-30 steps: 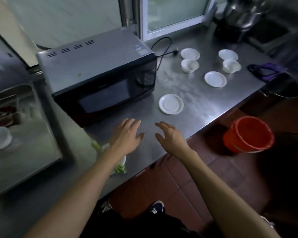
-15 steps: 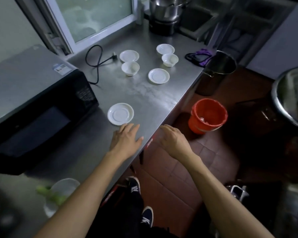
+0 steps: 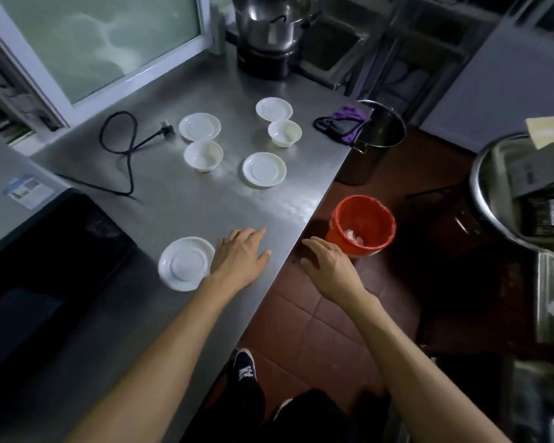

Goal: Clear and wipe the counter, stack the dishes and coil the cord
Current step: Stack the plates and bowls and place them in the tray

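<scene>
My left hand (image 3: 241, 254) lies flat and empty on the steel counter (image 3: 186, 199), just right of a white saucer (image 3: 186, 263) near the front edge. My right hand (image 3: 328, 266) hovers past the counter edge over the floor, fingers relaxed, holding nothing. Farther back stand three more saucers (image 3: 264, 169) (image 3: 199, 126) (image 3: 273, 109) and two small white bowls (image 3: 203, 155) (image 3: 284, 133). A black power cord (image 3: 127, 145) loops loosely across the counter from the microwave (image 3: 39, 251) toward the window, its plug (image 3: 167, 130) lying free.
A purple and black cloth (image 3: 343, 124) lies at the counter's far right corner. Below the edge stand a red bucket (image 3: 362, 226) and a steel pot (image 3: 376, 140). A large metal pot (image 3: 269, 30) sits at the back. A big steel basin (image 3: 525, 193) is at right.
The view has swung right along the counter, so the microwave slid to the left edge. Both hands have moved right with it; the left now lies beside the near saucer, the right beyond the edge.
</scene>
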Motion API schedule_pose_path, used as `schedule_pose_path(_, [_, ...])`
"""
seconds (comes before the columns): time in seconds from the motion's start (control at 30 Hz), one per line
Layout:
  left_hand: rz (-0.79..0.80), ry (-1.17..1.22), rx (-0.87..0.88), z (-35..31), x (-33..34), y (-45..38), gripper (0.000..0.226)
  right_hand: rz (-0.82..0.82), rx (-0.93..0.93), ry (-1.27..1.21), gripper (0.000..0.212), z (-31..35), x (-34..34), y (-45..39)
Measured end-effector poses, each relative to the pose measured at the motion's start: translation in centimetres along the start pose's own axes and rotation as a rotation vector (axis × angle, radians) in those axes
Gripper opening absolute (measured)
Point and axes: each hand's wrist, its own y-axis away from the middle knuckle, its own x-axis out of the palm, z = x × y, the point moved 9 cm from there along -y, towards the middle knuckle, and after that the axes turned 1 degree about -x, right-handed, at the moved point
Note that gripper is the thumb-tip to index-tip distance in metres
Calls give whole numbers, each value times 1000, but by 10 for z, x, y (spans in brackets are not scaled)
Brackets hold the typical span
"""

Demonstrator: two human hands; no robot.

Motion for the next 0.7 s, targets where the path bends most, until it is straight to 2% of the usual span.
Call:
schedule_pose_path(0.2, [18, -32, 66, -49, 4, -57, 56, -46, 67, -63, 45, -49, -33, -24])
schedule_pose_path(0.5, [12, -164, 121, -160, 10, -151, 54, -118, 36, -66, 41, -159, -93, -78])
schedule_pose_path(0.7, [-19, -151, 29, -168, 4, -184, 53, -49, -19, -49, 32, -198, -110, -124])
